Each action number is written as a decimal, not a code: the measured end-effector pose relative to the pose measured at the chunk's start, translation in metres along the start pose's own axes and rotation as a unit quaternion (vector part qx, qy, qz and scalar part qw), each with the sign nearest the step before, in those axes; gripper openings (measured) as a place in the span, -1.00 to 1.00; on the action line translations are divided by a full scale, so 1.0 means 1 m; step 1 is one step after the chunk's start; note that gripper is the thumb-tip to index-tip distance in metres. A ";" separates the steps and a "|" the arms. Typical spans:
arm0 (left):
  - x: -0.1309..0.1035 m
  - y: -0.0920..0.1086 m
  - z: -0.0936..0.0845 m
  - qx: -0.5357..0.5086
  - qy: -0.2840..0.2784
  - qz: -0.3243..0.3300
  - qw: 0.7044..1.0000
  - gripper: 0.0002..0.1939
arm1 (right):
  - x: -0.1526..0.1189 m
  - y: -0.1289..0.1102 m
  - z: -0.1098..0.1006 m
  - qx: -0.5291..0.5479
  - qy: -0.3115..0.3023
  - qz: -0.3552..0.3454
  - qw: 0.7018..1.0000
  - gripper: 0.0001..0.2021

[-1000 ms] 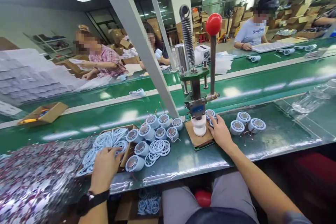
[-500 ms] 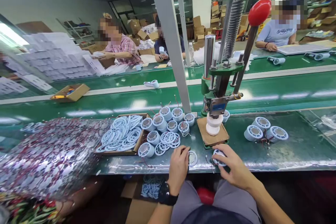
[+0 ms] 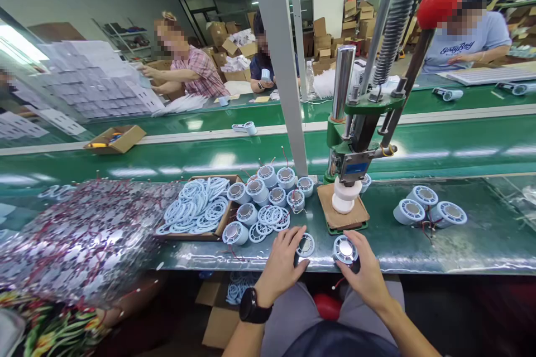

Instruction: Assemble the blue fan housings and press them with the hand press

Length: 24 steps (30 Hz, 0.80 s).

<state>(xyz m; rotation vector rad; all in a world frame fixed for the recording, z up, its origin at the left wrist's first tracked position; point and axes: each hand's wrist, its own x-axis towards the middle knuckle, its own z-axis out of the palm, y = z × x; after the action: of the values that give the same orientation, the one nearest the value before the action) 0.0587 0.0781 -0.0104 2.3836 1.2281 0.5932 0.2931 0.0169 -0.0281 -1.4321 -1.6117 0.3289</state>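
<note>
My left hand (image 3: 283, 255) curls its thumb and fingers around the edge of a flat light-blue ring (image 3: 309, 246) near the bench's front edge. To its right, my right hand (image 3: 365, 266) grips a round light-blue housing (image 3: 345, 249) with a silver disc in its slotted top. A thin wire hangs below that housing. Just behind my hands stands a hand press (image 3: 355, 164) with a red-knobbed lever and a white pressing head (image 3: 344, 199) over a brown pad (image 3: 326, 209). Several similar housings (image 3: 247, 214) and some loose rings (image 3: 273, 216) lie beyond my left hand.
A cardboard tray (image 3: 221, 232) holds many rings. Left of it lies a plastic-covered stack of wired parts (image 3: 84, 234). Three housings (image 3: 409, 211) stand on the right. A grey post (image 3: 278, 67) rises behind the bench. Co-workers sit across the green conveyor (image 3: 201, 150).
My right hand has turned the housing so its silver face shows upward. My left hand has spread around the ring. The head view has shifted slightly.
</note>
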 end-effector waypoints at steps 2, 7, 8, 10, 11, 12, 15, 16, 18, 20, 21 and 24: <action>0.001 -0.004 -0.001 0.000 0.007 0.021 1.000 -0.28 | -0.001 0.000 0.003 0.005 -0.003 0.000 1.000 -0.53; -0.001 -0.003 0.000 -0.014 0.056 0.041 0.997 -0.42 | -0.003 0.001 0.007 0.011 -0.003 0.016 1.000 -0.53; -0.002 0.000 -0.001 -0.022 0.078 0.043 0.996 -0.40 | -0.003 -0.001 0.011 0.013 -0.006 0.017 1.000 -0.51; -0.002 0.010 -0.003 -0.038 0.128 0.058 0.989 -0.32 | -0.002 -0.006 0.019 0.020 -0.017 0.018 0.999 -0.48; -0.003 0.015 -0.006 -0.044 0.151 0.070 0.985 -0.28 | -0.001 -0.009 0.024 0.025 -0.024 0.017 0.999 -0.47; -0.003 0.021 -0.009 -0.047 0.168 0.083 0.981 -0.25 | 0.000 -0.012 0.028 0.029 -0.030 0.016 0.999 -0.46; -0.005 0.035 -0.019 -0.054 0.192 0.104 0.974 -0.21 | 0.003 -0.018 0.036 0.038 -0.042 0.014 0.998 -0.43; -0.006 0.038 -0.022 -0.057 0.196 0.106 0.973 -0.20 | 0.004 -0.019 0.037 0.040 -0.045 0.013 0.998 -0.42; -0.008 0.042 -0.027 -0.063 0.201 0.106 0.972 -0.18 | 0.004 -0.020 0.037 0.044 -0.048 0.012 0.998 -0.42; -0.010 0.044 -0.030 -0.064 0.204 0.104 0.971 -0.17 | 0.004 -0.020 0.036 0.045 -0.050 0.009 0.998 -0.43; -0.010 0.044 -0.031 -0.065 0.205 0.105 0.971 -0.17 | 0.004 -0.020 0.036 0.044 -0.049 0.008 0.998 -0.43; -0.009 0.045 -0.035 -0.063 0.207 0.107 0.970 -0.18 | 0.004 -0.019 0.036 0.035 -0.045 0.008 0.998 -0.46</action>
<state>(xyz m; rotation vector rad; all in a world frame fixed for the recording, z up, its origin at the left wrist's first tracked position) 0.0652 0.0520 0.0405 2.3710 1.0507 1.2495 0.2534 0.0281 -0.0321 -1.3940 -1.6459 0.4601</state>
